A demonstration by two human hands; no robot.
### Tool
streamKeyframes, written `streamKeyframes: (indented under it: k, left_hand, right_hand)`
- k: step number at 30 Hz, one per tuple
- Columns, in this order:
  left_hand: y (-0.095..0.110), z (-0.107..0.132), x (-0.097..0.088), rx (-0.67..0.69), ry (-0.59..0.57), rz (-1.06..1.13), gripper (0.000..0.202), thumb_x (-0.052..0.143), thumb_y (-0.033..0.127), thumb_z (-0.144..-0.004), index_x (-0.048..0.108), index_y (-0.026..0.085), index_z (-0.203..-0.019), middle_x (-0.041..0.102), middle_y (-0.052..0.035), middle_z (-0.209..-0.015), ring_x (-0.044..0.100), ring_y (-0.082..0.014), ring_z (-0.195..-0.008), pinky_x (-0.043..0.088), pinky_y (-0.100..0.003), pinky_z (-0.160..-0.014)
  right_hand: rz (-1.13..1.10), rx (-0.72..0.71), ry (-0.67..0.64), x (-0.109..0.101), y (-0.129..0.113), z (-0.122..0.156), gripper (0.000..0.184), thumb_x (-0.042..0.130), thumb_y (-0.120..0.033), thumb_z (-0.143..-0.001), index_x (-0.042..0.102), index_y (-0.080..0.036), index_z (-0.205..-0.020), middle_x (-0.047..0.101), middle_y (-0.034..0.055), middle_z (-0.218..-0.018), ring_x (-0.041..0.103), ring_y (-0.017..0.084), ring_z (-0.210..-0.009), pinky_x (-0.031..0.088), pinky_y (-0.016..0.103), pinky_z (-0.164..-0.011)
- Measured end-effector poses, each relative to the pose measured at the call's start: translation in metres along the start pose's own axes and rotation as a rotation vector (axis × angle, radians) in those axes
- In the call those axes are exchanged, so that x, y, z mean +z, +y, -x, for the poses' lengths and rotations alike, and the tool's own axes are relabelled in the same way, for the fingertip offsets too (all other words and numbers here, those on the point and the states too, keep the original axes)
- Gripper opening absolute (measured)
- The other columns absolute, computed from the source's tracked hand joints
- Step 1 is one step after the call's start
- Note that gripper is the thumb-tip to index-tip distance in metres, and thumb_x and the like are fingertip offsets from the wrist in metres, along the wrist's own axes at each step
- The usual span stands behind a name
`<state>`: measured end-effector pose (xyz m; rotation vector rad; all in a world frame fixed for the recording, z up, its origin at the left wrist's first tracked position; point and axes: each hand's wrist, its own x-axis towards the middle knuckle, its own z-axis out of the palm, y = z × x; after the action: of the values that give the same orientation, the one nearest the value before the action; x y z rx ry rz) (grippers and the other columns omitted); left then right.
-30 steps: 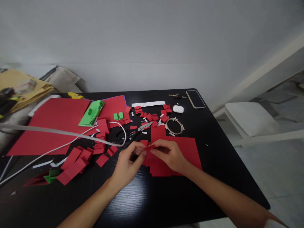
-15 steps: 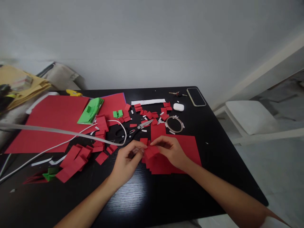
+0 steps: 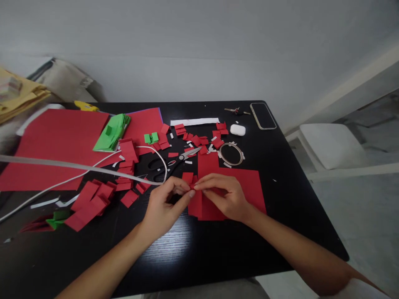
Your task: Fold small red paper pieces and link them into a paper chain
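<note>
The bare left hand (image 3: pixel 160 211) and bare right hand (image 3: pixel 229 197) pinch a small red paper piece (image 3: pixel 192 187) — it's right between their fingertips, about as near to each. Fingers hide its long side's direction. Flat red paper sheets (image 3: pixel 246 187) lie below; black-handled metal scissors (image 3: pixel 181 158) lie farther — no writing I can read.

I see the tabletop (image 3: pixel 212 253) on my feed as glossy, with a fine wood-like grain where light catches it. The red sheet (image 3: pixel 247 191) reads to me as smooth, matt paper, and the green stack (image 3: pixel 112 133) looks like paper too. The scissors (image 3: pixel 183 156) show metal blades. I make out glossy plastic on the white case (image 3: pixel 237 130), a glassy phone screen (image 3: pixel 263 116) and a smooth, matt wall (image 3: pixel 199 37).
</note>
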<state>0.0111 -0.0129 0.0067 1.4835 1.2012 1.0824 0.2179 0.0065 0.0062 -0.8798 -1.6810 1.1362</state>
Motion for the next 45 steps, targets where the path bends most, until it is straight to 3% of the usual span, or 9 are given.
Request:
streamKeyframes:
  k: [5,10,32,45]
  left_hand:
    - [-0.0018,0.0011,0.0016,0.039,0.074,-0.019,0.011,0.077,0.021,-0.087,0.068,0.02,-0.092,0.073,0.0014,-0.078,0.068,-0.011,-0.068,0.057,-0.02,-0.066]
    - [-0.0015,0.001,0.0006,0.057,0.077,-0.062,0.018,0.079,0.022,-0.087,0.074,0.019,-0.104,0.079,-0.0016,-0.086,0.074,-0.0141,-0.076,0.062,-0.024,-0.073]
    - [0.0037,-0.0005,-0.0003,0.022,0.048,-0.151,0.005,0.073,0.021,-0.09,0.076,0.02,-0.094,0.079,0.0014,-0.079,0.072,-0.0118,-0.067,0.057,-0.019,-0.064]
    - [0.0037,0.0013,0.0007,-0.023,0.01,-0.072,0.006,0.066,0.024,-0.095,0.07,0.019,-0.094,0.072,0.0001,-0.077,0.065,-0.0116,-0.066,0.052,-0.021,-0.06]
  right_hand:
    - [-0.037,0.126,0.02,0.0003,0.0004,0.0038,0.024,0.064,-0.02,-0.098,0.077,-0.025,-0.117,0.081,0.0064,-0.11,0.078,0.021,-0.1,0.063,0.034,-0.088]
    - [-0.026,0.207,0.039,0.0034,-0.0004,0.0012,0.014,0.075,-0.029,-0.093,0.079,-0.023,-0.105,0.082,0.0051,-0.101,0.079,0.021,-0.091,0.064,0.031,-0.081]
    - [0.184,0.054,0.034,0.0049,-0.0039,0.0004,0.006,0.069,-0.025,-0.098,0.075,-0.023,-0.098,0.08,0.003,-0.094,0.076,0.018,-0.085,0.061,0.029,-0.079]
    - [0.027,0.213,0.037,0.0064,-0.0007,0.0005,0.007,0.073,-0.028,-0.092,0.075,-0.022,-0.094,0.08,0.0038,-0.092,0.076,0.019,-0.083,0.061,0.03,-0.076]
